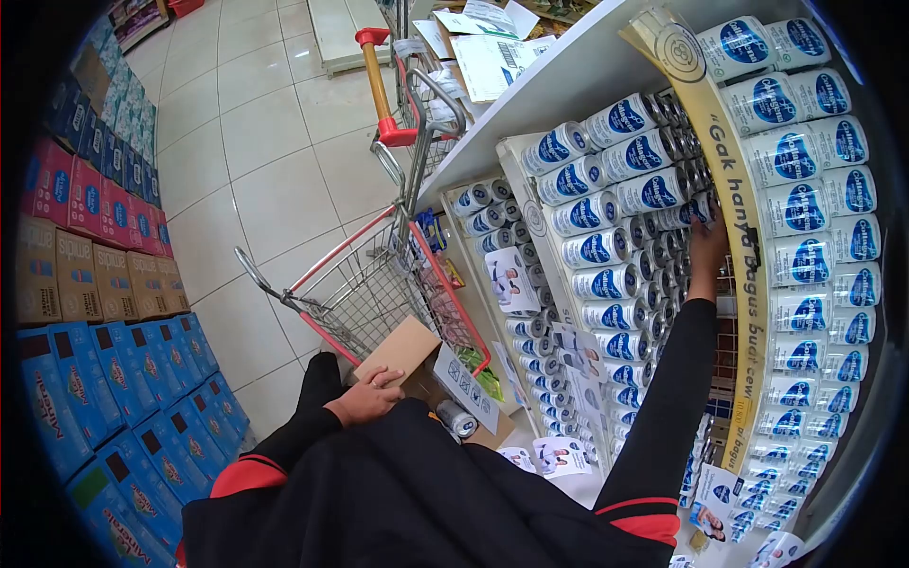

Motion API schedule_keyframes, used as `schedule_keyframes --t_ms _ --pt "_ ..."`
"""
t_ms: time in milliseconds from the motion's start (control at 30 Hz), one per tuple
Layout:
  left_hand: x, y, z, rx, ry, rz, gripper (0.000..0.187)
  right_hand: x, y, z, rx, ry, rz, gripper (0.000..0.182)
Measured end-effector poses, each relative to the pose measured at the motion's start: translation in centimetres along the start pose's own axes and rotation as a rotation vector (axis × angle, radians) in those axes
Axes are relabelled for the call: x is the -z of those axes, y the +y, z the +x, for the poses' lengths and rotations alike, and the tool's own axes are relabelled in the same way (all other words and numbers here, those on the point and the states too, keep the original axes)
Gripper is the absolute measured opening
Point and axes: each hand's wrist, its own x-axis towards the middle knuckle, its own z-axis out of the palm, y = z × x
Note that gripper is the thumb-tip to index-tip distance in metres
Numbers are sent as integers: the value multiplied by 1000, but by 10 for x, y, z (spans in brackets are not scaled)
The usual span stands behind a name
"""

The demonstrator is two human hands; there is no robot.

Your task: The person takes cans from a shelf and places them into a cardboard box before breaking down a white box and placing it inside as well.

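My left hand (367, 398) rests on the flap of a brown cardboard box (409, 352) held against my body, fingers spread over the edge. One white-and-blue can (458, 418) lies in the box. My right hand (705, 248) reaches up into the shelf (578, 71), deep among the rows of white-and-blue cans (606, 213). Its fingers are around a can (704, 208) in the row, though the grip is partly hidden. Both arms are in black sleeves with red trim.
A red-handled wire shopping cart (379, 275) stands just beyond the box on the tiled floor. A yellow printed divider strip (734, 208) runs down the shelf, with more cans to its right. Blue, brown and pink cartons (104, 322) are stacked along the left. Papers lie atop the shelf.
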Motion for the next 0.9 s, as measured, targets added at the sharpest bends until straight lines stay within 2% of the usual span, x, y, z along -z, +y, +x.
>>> schedule_keyframes --t_ms 67,100,167,300,367,467,567,667,800,900 --pt "-1 0 -1 5 1 2 15 -5 2 4 208 221 -256 49" --pt "0 0 -1 0 -16 -4 15 -6 -3 4 208 222 -256 49" --pt "1 -1 -1 -3 -33 -8 15 -8 -14 3 -36 145 107 51" --pt "-8 -2 -3 17 -21 -11 19 -1 -20 3 -114 101 165 53" --pt "-14 -4 -5 35 -1 -26 21 6 -32 0 -121 136 -24 54" --pt "-18 -5 -7 33 -10 -40 24 0 -30 -1 -198 121 60 53" --pt "-22 -7 -8 43 -29 42 25 -5 -22 2 -144 158 21 52" --pt "-18 -6 -7 54 5 -47 25 -12 -12 8 -85 183 -21 52" --pt "-18 -7 -7 32 -32 -6 26 -11 -15 6 -118 137 -63 52" --pt "-17 -6 -6 38 -21 -17 25 -12 -13 5 -88 185 -49 54"
